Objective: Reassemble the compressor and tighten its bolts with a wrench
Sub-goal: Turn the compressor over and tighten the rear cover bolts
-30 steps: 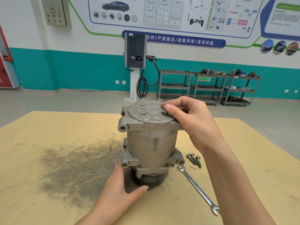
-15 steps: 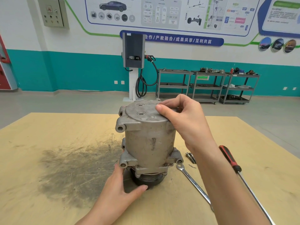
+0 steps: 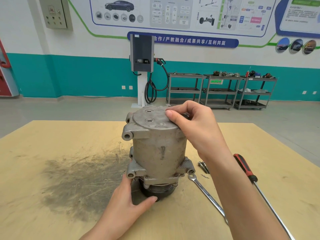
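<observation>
Right hand point(image 3: 195, 125) curled atop compressor point(image 3: 158, 153)

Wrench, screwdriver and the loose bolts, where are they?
wrench point(image 3: 207, 194): head view, middle of its shank.
screwdriver point(image 3: 243, 166): head view, red and black handle.
loose bolts point(image 3: 204, 166): head view, on one bolt's shaft.

There is one view only, from a camera worn on the person's head. It looks forward and somewhat down across the tabletop point(image 3: 52, 139) from its near edge, close above the compressor point(image 3: 158, 151) at centre frame. Beyond the compressor it takes in the floor and the teal-banded far wall point(image 3: 78, 75).
</observation>
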The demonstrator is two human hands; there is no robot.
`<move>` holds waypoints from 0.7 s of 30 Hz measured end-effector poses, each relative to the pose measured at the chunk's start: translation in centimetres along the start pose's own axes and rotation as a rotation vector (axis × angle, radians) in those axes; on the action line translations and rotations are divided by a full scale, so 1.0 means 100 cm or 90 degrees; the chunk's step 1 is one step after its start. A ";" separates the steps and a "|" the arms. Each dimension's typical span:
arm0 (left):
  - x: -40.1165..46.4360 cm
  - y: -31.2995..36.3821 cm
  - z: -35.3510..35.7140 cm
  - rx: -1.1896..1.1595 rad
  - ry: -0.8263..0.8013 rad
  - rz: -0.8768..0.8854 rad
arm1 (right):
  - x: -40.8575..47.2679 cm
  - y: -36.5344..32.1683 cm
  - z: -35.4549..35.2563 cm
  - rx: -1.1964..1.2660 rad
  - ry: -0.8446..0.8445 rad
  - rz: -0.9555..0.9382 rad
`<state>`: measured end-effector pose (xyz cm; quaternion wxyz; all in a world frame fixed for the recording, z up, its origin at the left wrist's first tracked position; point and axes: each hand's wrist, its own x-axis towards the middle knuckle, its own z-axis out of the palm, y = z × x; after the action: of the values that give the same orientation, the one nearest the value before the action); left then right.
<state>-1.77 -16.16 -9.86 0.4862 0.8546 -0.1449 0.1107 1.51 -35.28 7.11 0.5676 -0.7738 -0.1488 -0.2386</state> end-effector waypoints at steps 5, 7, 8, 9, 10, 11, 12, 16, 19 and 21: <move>0.000 -0.001 0.001 0.000 0.008 -0.004 | 0.000 -0.001 -0.012 0.034 -0.122 0.040; 0.000 -0.002 0.001 0.000 0.006 -0.004 | 0.000 -0.002 -0.012 0.022 -0.123 0.039; 0.000 -0.003 0.001 0.000 0.005 -0.005 | 0.001 -0.002 -0.010 0.019 -0.108 0.039; 0.001 -0.003 0.001 0.001 0.003 -0.006 | 0.001 -0.003 -0.008 0.016 -0.090 0.042; 0.001 -0.003 0.001 0.002 0.000 -0.008 | 0.002 -0.003 -0.006 0.009 -0.074 0.044; 0.001 -0.003 0.001 0.003 -0.002 -0.007 | 0.002 -0.003 -0.004 0.002 -0.056 0.041; 0.001 -0.002 0.000 0.007 -0.003 -0.007 | 0.003 -0.003 -0.002 0.000 -0.038 0.037; 0.002 -0.004 0.001 0.011 -0.006 -0.018 | 0.003 -0.001 -0.003 0.028 -0.041 0.040; 0.002 -0.005 0.001 0.003 -0.003 -0.023 | 0.003 0.001 -0.012 0.060 -0.137 0.057; 0.002 -0.005 0.002 -0.003 -0.004 -0.027 | 0.004 0.001 -0.014 0.078 -0.143 0.066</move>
<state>-1.43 -16.10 -10.26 0.4901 0.8565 -0.1289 0.0974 1.60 -36.63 7.60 0.6047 -0.7664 -0.1859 -0.1113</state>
